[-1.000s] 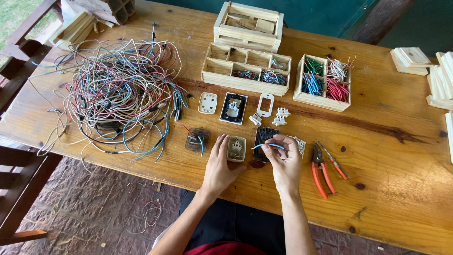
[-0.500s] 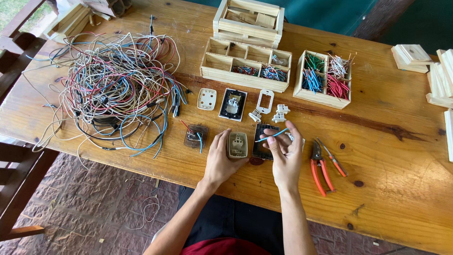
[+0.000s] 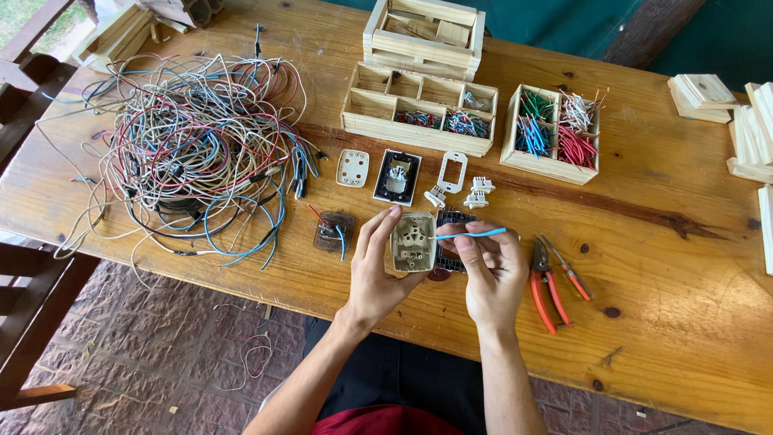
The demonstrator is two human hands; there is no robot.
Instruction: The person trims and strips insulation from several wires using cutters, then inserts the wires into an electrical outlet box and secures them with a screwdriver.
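No packages, labels, signs or screens appear on the table.

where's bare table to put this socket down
Free: the wide patch right of the pliers, below the wire box; also the near edge left of the left hand. Crowded: the wire tangle and the parts ahead of the hands.

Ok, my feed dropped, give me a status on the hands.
Left hand holds beige socket module. Right hand pinches short blue wire at it. Red-handled pliers lie beside right hand, untouched.
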